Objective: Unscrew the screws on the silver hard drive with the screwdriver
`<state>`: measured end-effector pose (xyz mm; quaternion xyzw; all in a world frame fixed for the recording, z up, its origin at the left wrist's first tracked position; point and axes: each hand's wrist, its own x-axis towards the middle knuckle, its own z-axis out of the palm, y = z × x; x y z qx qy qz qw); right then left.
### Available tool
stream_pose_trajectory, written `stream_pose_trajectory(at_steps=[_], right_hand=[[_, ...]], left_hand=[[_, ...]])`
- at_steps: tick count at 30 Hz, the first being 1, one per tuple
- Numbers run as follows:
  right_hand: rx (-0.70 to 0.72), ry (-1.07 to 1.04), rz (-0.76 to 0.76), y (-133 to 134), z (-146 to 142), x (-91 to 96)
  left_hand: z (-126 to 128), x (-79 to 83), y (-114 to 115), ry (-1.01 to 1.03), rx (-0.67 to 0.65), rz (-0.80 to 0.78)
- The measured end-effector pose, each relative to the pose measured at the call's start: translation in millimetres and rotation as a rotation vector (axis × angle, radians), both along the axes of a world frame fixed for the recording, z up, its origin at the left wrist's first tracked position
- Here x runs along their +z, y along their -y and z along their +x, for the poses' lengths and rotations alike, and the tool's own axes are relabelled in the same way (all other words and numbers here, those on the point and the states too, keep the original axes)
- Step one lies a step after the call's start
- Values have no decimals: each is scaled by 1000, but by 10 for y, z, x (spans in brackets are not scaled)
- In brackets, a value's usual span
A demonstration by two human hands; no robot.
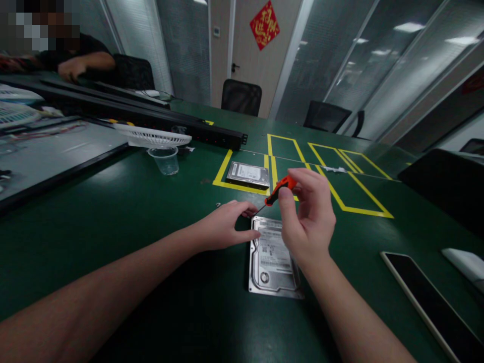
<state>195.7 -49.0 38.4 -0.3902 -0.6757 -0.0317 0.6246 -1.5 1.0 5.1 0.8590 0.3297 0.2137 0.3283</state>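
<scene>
A silver hard drive (273,264) lies flat on the green table (151,212) in front of me. My right hand (308,214) is closed on a small orange-handled screwdriver (280,189), whose tip points down at the drive's top left corner. My left hand (227,224) rests at that same corner, thumb and forefinger apart and touching the drive's edge. A second hard drive (248,175) sits farther back inside a yellow taped box.
Yellow tape outlines (340,171) mark several boxes behind the drives. A clear plastic cup (165,160) and white fan grille (153,136) stand at the left, by a long black power strip (189,126). A phone (434,302) lies at right. Another person's arm (79,65) rests far left.
</scene>
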Motion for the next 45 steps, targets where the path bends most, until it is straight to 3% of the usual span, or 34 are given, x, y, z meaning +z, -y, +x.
stream_pose_trajectory(at_steps=[5,12,19,28,36,45], right_hand=[[75,-27,-68,34,-1,-14],[-43,38,28,-10,4,2],[16,43,-45,38,33,9],[-34,24,33,-14,5,6],[32,15,-53,45,33,8],[-26,-1,36,-29,-1,-2]], left_hand=[[9,13,4,7,-7,8],[4,10,6,5,2,3],[8,-7,-8,13,-8,10],[4,9,2,0,-3,-3],[8,0,0,12,-12,5],[-1,-2,4,6,1,5]])
